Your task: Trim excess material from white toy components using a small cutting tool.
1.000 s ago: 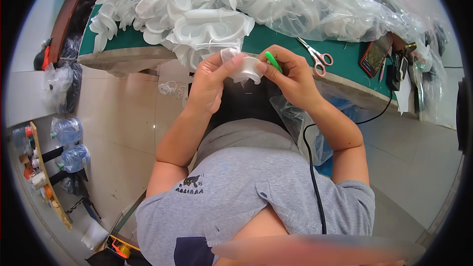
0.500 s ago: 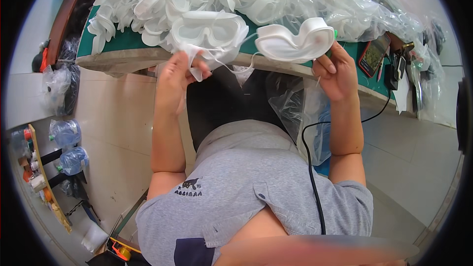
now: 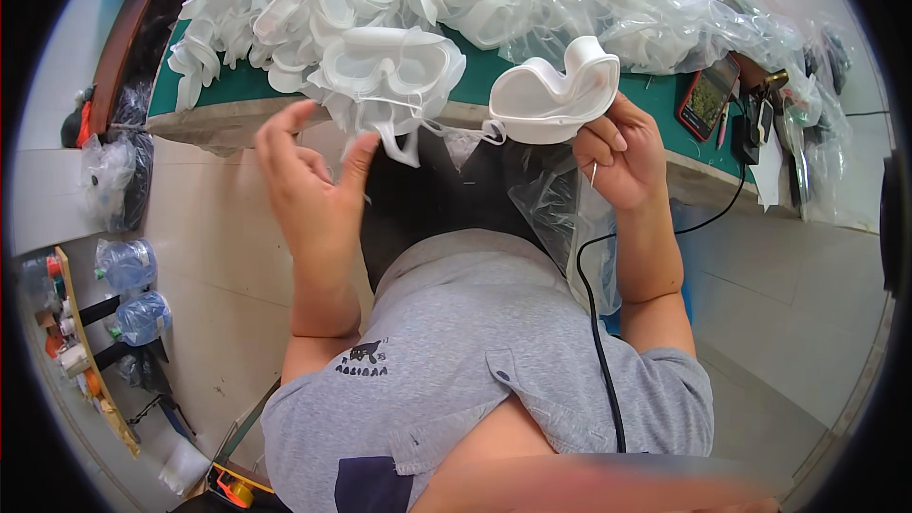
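My right hand (image 3: pixel 622 152) pinches the right end of a white goggle-shaped piece (image 3: pixel 551 104), which is tilted and has a raised rim. A thin pale sliver (image 3: pixel 595 175) sticks out below those fingers; I cannot tell what it is. My left hand (image 3: pixel 309 157) holds nothing, its fingers and thumb spread apart. Just right of its thumb, a white strap end (image 3: pixel 399 144) hangs over the table's front edge, below another white goggle-shaped piece (image 3: pixel 388 66). A thin white band runs from there toward the held piece, with a small loop (image 3: pixel 492 131) at its left end.
A heap of white goggle-shaped pieces (image 3: pixel 275 9) covers the back of the green table (image 3: pixel 470 66), with clear plastic sheeting (image 3: pixel 655 19) beside it. At right lie a phone (image 3: pixel 708 100) and a black plug with a cable (image 3: pixel 750 142). Water bottles (image 3: pixel 128 261) stand at left.
My left hand has let go of the white strap end, opened and moved left. My right hand has shifted left and slightly down with the goggle-shaped piece, now tilted differently.
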Action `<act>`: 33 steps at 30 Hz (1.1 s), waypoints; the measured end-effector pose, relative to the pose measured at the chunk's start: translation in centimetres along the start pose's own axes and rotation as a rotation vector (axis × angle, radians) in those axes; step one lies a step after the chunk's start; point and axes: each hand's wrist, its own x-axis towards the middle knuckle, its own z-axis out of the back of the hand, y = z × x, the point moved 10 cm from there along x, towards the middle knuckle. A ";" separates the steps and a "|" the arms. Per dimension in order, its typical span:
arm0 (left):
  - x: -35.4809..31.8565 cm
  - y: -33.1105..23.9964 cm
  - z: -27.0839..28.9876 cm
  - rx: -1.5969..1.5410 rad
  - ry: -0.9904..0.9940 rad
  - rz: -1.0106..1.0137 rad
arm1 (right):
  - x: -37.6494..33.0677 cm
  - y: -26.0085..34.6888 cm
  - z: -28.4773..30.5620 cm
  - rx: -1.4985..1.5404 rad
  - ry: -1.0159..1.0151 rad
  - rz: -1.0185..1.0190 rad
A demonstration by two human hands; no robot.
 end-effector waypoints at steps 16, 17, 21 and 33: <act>-2.7 -5.1 -8.0 -0.250 0.154 -0.442 | -1.2 -0.3 0.1 0.004 -0.030 0.063; -2.7 -5.0 -8.1 -0.258 0.162 -0.436 | -1.5 0.0 0.7 0.035 -0.099 0.079; -3.5 -6.0 -7.4 -0.391 0.203 -0.430 | -1.8 -0.3 0.4 0.074 -0.102 0.074; -4.1 -5.4 -9.2 -0.439 0.224 -0.337 | -1.4 -2.1 -0.7 0.054 -0.025 0.042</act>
